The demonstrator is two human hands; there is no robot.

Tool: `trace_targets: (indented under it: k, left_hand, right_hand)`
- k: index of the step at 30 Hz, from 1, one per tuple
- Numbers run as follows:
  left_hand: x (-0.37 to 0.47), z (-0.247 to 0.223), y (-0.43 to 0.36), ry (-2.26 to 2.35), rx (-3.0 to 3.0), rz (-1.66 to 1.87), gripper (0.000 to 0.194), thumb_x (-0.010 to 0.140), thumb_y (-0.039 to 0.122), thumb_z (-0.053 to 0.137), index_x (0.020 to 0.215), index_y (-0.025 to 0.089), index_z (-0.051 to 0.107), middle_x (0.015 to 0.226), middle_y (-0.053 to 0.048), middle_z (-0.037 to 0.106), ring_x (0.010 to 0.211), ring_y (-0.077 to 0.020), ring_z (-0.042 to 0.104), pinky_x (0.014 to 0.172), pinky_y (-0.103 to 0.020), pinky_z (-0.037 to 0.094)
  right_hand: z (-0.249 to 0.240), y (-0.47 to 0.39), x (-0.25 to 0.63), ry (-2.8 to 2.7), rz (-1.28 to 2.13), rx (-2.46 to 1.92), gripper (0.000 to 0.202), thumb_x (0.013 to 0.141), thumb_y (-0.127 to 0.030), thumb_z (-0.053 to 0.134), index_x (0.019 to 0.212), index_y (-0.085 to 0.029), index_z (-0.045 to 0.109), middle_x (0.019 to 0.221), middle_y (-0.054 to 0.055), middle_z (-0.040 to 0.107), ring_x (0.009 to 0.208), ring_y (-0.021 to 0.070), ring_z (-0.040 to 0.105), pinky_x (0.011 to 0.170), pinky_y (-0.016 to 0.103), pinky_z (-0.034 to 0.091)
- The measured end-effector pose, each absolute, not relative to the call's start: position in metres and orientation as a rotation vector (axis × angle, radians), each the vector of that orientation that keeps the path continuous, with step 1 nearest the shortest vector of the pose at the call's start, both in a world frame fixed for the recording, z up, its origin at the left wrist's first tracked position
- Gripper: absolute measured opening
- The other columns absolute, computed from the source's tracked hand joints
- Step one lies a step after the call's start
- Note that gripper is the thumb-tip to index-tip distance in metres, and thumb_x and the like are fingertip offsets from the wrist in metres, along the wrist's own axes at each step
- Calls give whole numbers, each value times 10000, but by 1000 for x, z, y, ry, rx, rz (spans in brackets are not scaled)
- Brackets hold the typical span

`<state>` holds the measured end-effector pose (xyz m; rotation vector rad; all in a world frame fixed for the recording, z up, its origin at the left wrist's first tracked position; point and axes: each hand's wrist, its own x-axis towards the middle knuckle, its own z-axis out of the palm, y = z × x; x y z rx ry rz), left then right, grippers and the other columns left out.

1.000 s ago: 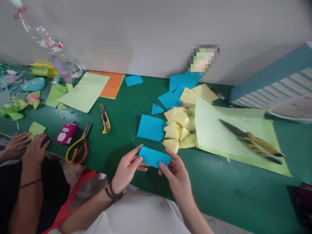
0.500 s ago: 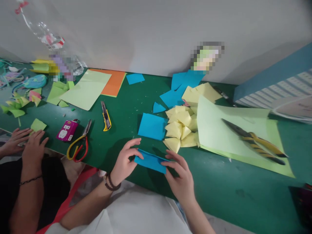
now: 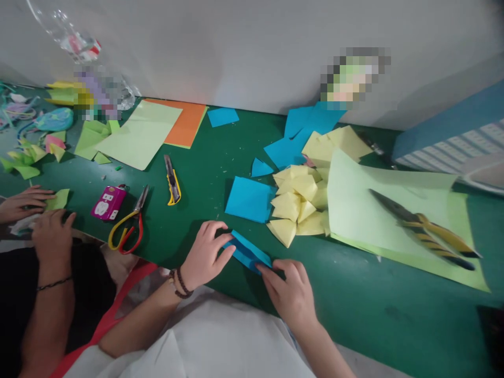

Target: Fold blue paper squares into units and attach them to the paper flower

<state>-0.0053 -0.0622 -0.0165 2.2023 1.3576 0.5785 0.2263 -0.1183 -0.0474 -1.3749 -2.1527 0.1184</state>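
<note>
A piece of blue paper (image 3: 249, 252), folded lengthwise, is held between my two hands just above the near edge of the green table (image 3: 197, 194). My left hand (image 3: 207, 252) pinches its left end between thumb and fingers. At the other end my right hand (image 3: 289, 286) grips it, the thumb near the fold and the fingertips partly hidden. Beyond them lies a stack of blue paper squares (image 3: 250, 199). Touching that stack on its right is a cluster of folded pale yellow paper pieces (image 3: 299, 199).
Scissors (image 3: 132, 226), a utility knife (image 3: 172, 181) and a purple box (image 3: 109, 203) lie to the left. Pliers (image 3: 421, 228) rest on light green sheets (image 3: 354, 205) at right. A co-worker's hands (image 3: 53, 231) handle green paper at far left. A plastic bottle (image 3: 74, 42) stands behind.
The blue paper has turned so its right end points more toward me, and its fold has opened somewhat. My right hand has shifted slightly lower. The camera view has moved a little.
</note>
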Motion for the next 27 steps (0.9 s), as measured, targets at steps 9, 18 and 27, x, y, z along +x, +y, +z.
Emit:
trace_targets:
  k: [9,18,27]
  left_hand:
    - [15,-27,-62,1259,2385,381,531,865,61,430,1375,206,474,1150,-108,555,1027,-246,531,868,-417,484]
    - [16,-29,-60,1132,2333,354,325,946,175,465,1242,173,600,1360,-98,564,1052,-236,538,936,-437,492]
    - [3,-35,-64,1005,2375,445,283,982,237,461,1175,212,666,1323,-70,617,1216,-259,499,994,-471,476]
  right_hand:
    - [-46,-114,227,-2048,328,-1368,249,887,-144,576,996,-290,745,1054,66,692,827,187,605,711,361,563]
    - [-41,-114,232,-2140,433,-1278,280,892,-140,572,1067,-291,730,1058,48,736,840,195,614,725,356,569]
    - [-42,-96,224,-2115,456,-1341,244,924,-201,550,1126,-256,676,819,34,710,762,193,601,726,357,535]
